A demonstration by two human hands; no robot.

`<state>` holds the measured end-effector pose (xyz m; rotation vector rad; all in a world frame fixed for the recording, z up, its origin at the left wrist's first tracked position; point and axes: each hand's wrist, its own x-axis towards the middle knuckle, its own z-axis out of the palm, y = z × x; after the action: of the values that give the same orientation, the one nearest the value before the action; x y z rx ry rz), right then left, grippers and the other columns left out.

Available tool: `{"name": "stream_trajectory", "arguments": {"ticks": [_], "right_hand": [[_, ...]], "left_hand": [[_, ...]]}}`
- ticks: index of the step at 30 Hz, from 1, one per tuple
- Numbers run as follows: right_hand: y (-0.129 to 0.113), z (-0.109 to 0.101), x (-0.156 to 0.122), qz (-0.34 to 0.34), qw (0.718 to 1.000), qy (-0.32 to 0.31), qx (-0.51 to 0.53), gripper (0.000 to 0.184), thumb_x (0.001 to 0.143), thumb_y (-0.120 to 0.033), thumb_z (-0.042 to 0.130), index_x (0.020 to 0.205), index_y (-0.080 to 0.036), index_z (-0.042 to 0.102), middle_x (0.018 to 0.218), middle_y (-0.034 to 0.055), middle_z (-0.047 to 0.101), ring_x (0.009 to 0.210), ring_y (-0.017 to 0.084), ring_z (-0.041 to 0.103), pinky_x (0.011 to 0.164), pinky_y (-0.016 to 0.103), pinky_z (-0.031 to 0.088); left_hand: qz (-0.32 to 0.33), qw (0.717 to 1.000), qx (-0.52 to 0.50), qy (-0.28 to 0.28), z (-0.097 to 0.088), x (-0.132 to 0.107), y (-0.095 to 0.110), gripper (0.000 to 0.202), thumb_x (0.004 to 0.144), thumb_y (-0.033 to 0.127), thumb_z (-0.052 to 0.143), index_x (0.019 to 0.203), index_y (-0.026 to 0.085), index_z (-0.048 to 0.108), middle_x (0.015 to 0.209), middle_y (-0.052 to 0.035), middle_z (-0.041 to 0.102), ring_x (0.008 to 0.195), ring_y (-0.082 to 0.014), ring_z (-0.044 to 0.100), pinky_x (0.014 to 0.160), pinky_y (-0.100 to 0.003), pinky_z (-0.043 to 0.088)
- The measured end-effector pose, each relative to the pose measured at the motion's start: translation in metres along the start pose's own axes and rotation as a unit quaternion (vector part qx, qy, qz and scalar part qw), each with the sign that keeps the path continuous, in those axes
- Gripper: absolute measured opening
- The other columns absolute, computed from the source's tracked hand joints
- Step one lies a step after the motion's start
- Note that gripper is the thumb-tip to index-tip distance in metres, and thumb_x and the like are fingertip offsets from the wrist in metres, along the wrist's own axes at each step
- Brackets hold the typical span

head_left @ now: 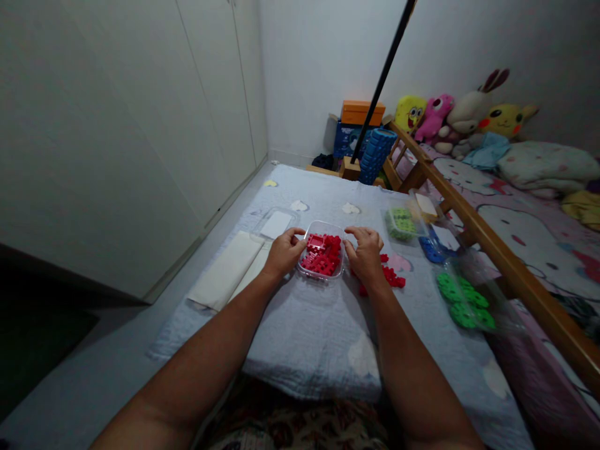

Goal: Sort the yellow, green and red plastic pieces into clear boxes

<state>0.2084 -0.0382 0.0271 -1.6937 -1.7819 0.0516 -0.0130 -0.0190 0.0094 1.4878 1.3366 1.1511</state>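
A clear plastic box [305, 240] filled with red toy pieces [323, 255] sits on a pale blue quilt. My left hand [282, 253] curls round the box's left side. On the opposite side my right hand [364, 251] grips its right edge, fingers bent over the rim. More loose red pieces [390, 277] lie on the quilt just right of my right hand.
A folded white cloth [225, 270] and a clear lid [276, 224] lie to the left. To the right are a box of green pieces [400, 223], blue pieces [432, 250], a bag of green pieces [464, 301], and a wooden bed rail [492, 250]. Plush toys [469, 112] sit at the back.
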Motion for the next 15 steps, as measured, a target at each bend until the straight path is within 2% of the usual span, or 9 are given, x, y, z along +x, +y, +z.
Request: {"name": "stream_trajectory", "arguments": {"ticks": [8, 12, 15], "right_hand": [[0.039, -0.032, 0.003, 0.085, 0.994, 0.05, -0.038, 0.027, 0.087, -0.028, 0.053, 0.104, -0.023, 0.073, 0.122, 0.0105, 0.073, 0.119, 0.031, 0.053, 0.104, 0.046, 0.035], [0.054, -0.043, 0.004, 0.095, 0.993, 0.042, -0.049, 0.032, 0.086, -0.025, 0.049, 0.104, -0.021, 0.074, 0.121, 0.011, 0.073, 0.119, 0.03, 0.055, 0.104, 0.045, 0.037], [0.07, -0.05, 0.004, 0.13, 0.988, 0.029, -0.077, 0.038, 0.083, -0.019, 0.046, 0.108, -0.018, 0.075, 0.122, 0.013, 0.073, 0.115, 0.029, 0.058, 0.103, 0.043, 0.04]], "left_hand": [[0.0, 1.0, -0.006, 0.004, 0.0, -0.001, 0.0, 0.033, 0.078, 0.037, 0.063, 0.104, 0.018, 0.072, 0.061, 0.0057, 0.053, 0.056, -0.0133, 0.05, 0.058, -0.026, 0.039], [0.002, 1.0, -0.003, 0.004, 0.0, -0.001, 0.001, 0.033, 0.078, 0.037, 0.063, 0.103, 0.017, 0.072, 0.06, 0.0057, 0.052, 0.056, -0.0134, 0.05, 0.058, -0.026, 0.039], [0.001, 1.0, -0.002, 0.006, 0.0, -0.001, 0.002, 0.034, 0.078, 0.038, 0.063, 0.103, 0.017, 0.072, 0.061, 0.0056, 0.053, 0.056, -0.0133, 0.05, 0.058, -0.026, 0.039]]}}
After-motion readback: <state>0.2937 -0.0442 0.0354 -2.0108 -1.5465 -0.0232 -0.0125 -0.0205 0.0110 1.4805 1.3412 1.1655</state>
